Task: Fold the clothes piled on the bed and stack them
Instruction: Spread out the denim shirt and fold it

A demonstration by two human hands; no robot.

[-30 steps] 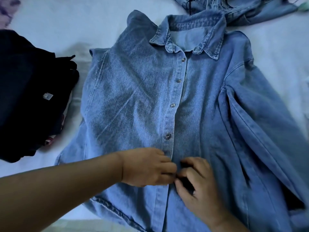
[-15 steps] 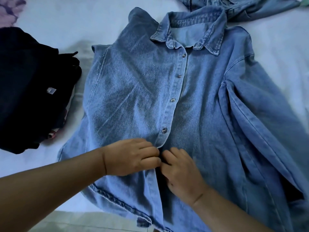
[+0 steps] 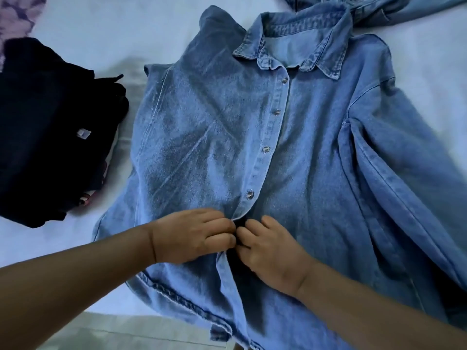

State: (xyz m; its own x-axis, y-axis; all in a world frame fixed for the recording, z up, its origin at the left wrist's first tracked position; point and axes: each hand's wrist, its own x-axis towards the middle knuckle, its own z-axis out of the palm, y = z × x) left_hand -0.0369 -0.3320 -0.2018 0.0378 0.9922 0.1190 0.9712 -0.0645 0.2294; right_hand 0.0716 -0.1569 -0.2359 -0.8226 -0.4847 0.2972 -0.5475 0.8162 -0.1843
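Meanwhile, both hands pinch the front placket of a denim shirt spread flat on the white bed, left hand and right hand meeting fingertip to fingertip; dark folded clothes lie beside it

No legible text or labels anywhere.

Your left hand and right hand are both bare, with no gloves, rings or bracelets to be seen on them. Your forearms are bare too: no sleeve or cuff shows on either one, right to the bottom and left edges of the view, and neither wrist carries a watch or band. Your fingers are short and rounded, and the nails are too hidden to tell anything about them.
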